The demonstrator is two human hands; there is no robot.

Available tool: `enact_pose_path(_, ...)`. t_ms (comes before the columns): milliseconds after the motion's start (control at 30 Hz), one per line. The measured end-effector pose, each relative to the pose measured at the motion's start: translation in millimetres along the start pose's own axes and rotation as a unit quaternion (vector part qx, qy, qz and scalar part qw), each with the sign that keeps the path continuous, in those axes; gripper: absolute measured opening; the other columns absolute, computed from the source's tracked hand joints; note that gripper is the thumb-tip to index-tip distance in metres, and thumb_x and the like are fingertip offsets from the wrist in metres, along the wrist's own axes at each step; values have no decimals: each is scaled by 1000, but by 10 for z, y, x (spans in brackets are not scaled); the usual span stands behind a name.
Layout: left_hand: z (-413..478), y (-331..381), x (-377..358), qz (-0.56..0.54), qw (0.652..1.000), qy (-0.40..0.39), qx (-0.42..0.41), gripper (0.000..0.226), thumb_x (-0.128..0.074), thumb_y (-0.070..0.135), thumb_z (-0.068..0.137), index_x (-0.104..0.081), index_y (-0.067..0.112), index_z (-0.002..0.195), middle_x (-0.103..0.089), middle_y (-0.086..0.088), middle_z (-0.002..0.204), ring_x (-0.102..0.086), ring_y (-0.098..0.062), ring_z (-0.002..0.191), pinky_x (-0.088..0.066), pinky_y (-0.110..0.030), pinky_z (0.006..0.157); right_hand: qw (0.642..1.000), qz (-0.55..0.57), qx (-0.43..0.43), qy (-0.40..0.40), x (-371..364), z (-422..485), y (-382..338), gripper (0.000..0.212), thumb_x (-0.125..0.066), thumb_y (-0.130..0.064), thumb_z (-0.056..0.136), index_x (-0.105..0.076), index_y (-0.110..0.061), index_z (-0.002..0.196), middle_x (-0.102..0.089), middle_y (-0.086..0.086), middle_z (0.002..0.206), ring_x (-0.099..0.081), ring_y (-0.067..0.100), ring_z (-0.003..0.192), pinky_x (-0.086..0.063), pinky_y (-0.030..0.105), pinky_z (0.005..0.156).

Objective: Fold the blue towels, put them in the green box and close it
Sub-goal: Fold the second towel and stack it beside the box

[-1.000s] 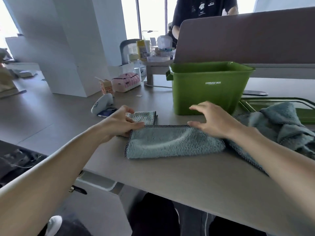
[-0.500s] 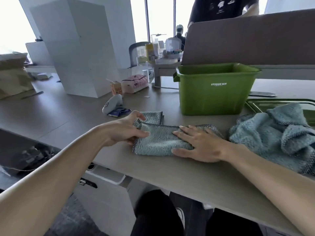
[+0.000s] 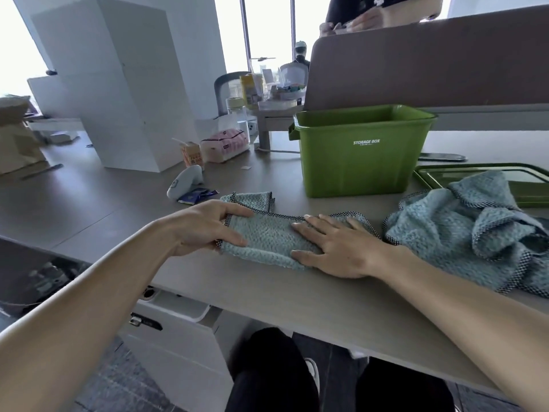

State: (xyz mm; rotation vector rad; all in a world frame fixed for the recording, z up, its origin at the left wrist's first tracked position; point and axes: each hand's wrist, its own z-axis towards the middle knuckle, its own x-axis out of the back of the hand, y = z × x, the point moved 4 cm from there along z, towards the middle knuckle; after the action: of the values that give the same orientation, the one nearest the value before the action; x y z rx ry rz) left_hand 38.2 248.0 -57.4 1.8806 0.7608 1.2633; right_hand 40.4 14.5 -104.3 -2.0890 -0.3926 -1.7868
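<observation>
A grey-brown desk top [image 3: 89, 209] spans mid-frame. On it: folded blue terry towel [image 3: 267, 239] at centre, crumpled blue terry towel [image 3: 463, 230] at right, open green plastic storage box [image 3: 356, 168] upper right.

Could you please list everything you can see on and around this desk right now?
folded towel: 1, blue, table front, under both hands
small folded towel: 1, blue, just behind it
crumpled towels: heap, count unclear, blue, to its right
box: 1, green, open, behind the towels
lid: 1, green, flat, right of the box, partly under the heap
tissue pack: 1, pink, left of the box
carton: 1, orange, beside the tissue pack
handheld device: 1, white, in front of the carton
divider panel: 1, brown, behind the box
table: 1, grey-beige
left hand: holds the folded towel's left end
right hand: flat on the folded towel
</observation>
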Motion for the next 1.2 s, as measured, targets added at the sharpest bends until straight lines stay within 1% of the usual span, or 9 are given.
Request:
enact_pose_path(200,-21,134,110,23,1000,11,0,65,-76,-6,77,-57,23,132,-60,-12,121,-63,-24,93,-51,-36,75,1000,21,17,7,37,-27,-58,83,-15,-86,81,-5,-48,153,4,-9,167,6,13,153,4,55,121)
enact_pose_path(333,16,334,147,38,999,33,-18,71,-76,-4,78,-50,19,140,-60,-8,123,-63,-25,103,-55,-40,84,998,20,-18,51,269,-75,253,94,-24,-89,76,-18,-39,155,-5,-3,167,-3,20,153,-8,53,122)
enact_pose_path(467,132,578,50,49,997,38,-41,72,-75,-3,80,-49,21,143,-58,-11,128,-60,-24,98,-51,-32,74,995,91,-33,-17,152,-154,475,96,-46,-79,81,-13,-33,158,1,-8,166,-10,17,153,-12,39,123)
enact_pose_path(600,258,784,-162,64,997,16,-47,76,-75,0,80,-45,21,146,-57,-9,131,-63,-28,110,-59,-36,82,994,110,-21,-7,160,-177,455,95,-51,-75,82,-14,-32,158,0,-12,166,-12,15,152,-10,33,121)
enact_pose_path(667,308,883,-297,75,996,7,-50,78,-75,1,80,-42,19,148,-55,-9,133,-65,-27,107,-59,-29,73,992,126,-21,1,216,-226,476,97,-57,-73,80,-15,-31,157,-3,-12,166,-12,14,152,-10,32,120)
enact_pose_path(800,396,1023,-512,98,993,6,-59,78,-75,2,81,-38,13,150,-51,-8,136,-65,-23,103,-58,-24,70,991,121,-43,25,333,-350,607,101,-68,-69,74,-23,-29,156,-20,-7,164,-21,18,149,-16,34,119)
enact_pose_path(933,463,1124,-769,98,993,0,-66,77,-73,0,82,-37,9,149,-45,-6,140,-63,-17,95,-56,-15,60,987,150,-56,30,381,-418,687,98,-80,-56,71,-35,-22,151,-39,-1,156,-38,19,140,-28,26,108)
enact_pose_path(1100,590,1130,-1156,88,994,-4,-71,84,-75,2,80,-32,13,152,-45,-9,142,-66,-21,100,-61,-27,72,980,191,-50,30,361,-421,717,112,-86,-48,66,-25,-16,155,-38,0,157,-38,19,142,-28,26,111)
enact_pose_path(1200,627,1085,-1360,47,994,-37,-87,91,-78,6,81,-25,15,155,-44,-2,143,-69,-18,86,-57,-23,61,975,209,-54,43,310,-367,786,103,-89,-47,62,-38,-15,146,-55,0,141,-51,21,131,-39,32,109)
